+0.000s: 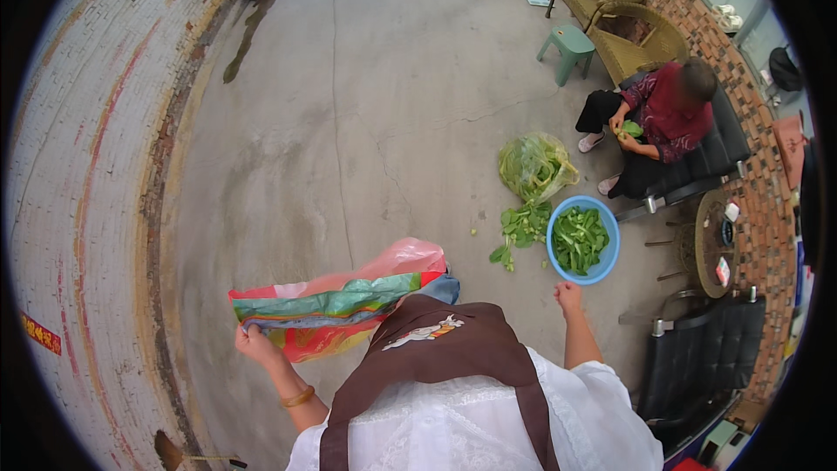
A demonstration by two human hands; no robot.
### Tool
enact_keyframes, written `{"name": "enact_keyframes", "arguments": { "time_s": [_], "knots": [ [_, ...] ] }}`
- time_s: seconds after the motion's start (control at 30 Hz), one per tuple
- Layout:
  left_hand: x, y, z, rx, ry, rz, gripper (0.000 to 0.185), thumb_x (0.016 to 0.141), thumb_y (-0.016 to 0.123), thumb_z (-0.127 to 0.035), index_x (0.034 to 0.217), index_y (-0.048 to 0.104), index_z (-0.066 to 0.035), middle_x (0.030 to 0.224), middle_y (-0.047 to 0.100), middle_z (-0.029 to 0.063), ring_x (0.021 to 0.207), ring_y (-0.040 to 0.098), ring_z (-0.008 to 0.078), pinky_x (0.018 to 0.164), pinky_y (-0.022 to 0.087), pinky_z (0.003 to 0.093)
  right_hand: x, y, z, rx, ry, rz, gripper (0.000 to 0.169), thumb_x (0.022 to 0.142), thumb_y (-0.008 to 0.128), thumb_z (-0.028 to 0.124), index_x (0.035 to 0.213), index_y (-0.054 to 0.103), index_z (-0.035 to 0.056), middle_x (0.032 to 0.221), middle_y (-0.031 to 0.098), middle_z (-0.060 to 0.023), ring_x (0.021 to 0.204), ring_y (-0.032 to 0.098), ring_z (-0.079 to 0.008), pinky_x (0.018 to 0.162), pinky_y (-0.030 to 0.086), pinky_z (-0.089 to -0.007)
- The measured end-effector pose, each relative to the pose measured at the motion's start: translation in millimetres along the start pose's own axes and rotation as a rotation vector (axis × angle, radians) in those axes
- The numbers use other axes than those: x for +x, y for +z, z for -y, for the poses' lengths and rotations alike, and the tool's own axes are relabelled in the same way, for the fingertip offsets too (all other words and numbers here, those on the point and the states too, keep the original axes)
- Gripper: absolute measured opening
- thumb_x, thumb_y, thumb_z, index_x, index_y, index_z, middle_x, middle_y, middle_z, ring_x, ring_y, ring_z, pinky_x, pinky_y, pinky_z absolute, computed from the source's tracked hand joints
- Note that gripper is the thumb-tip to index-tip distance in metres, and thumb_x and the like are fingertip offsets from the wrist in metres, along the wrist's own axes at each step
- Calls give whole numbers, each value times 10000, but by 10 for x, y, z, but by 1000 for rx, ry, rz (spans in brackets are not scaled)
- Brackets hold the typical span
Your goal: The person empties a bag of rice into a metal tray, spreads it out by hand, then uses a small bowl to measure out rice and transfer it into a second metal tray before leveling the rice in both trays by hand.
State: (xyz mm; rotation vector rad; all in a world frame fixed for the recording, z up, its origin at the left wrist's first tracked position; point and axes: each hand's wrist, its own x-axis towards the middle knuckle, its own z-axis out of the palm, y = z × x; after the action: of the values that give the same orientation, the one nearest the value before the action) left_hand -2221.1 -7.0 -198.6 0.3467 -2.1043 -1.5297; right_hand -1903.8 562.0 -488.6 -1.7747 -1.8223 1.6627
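My left hand (257, 343) grips one end of a multicoloured plastic sack (314, 306), which spreads sideways in front of my brown apron (458, 347). A pink plastic sheet or bag (407, 258) lies along the sack's far side; I cannot tell whether the two are joined. Out to the right is my right hand (568, 297), its fingers curled and nothing visible in them. Just beyond that hand, a blue plastic basin (615, 250) on the floor holds leafy greens (579, 240). Loose leaves (520, 232) lie left of the basin, below a clear plastic bag of greens (537, 163).
A person (680, 108) sits on a black seat at the right, holding a green vegetable (630, 130). Nearby are a green plastic stool (571, 42), wicker chairs (641, 46), a round wicker table (709, 248) and another black seat (709, 353). A painted brick wall (91, 144) runs along the left.
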Motion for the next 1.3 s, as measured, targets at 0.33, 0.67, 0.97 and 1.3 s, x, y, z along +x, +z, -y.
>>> {"name": "enact_keyframes", "arguments": {
  "time_s": [0.33,0.67,0.97,1.3],
  "knots": [
    [1633,3373,-385,-165,-79,92,193,692,409,72,739,584,4,739,537,-35,650,456,71,604,387,227,210,274,430,-18,745,-50,54,825,605,20,775,585,20,597,578,-109,468,554,-201,399,433,-318],
    [3148,7016,-1673,-393,-19,83,214,663,390,68,761,570,7,745,527,-17,653,458,92,626,403,234,4035,1488,3737,127,273,-312,272,848,616,209,644,664,35,545,557,-61,459,477,-159,445,354,-337],
    [4091,10131,-2105,-463,77,250,181,702,423,81,709,580,-8,703,539,-37,644,445,55,599,370,225,6567,3811,8493,227,-307,851,427,785,751,131,1187,625,62,1091,658,-75,994,606,-153,868,494,-331],
    [4863,13877,-3136,-476,37,551,194,733,397,86,708,573,9,681,486,-53,633,360,44,570,303,231,8151,4122,10670,229,-214,828,607,776,772,153,1322,526,50,1332,550,-77,1229,490,-194,1044,384,-361]
  ]
}}
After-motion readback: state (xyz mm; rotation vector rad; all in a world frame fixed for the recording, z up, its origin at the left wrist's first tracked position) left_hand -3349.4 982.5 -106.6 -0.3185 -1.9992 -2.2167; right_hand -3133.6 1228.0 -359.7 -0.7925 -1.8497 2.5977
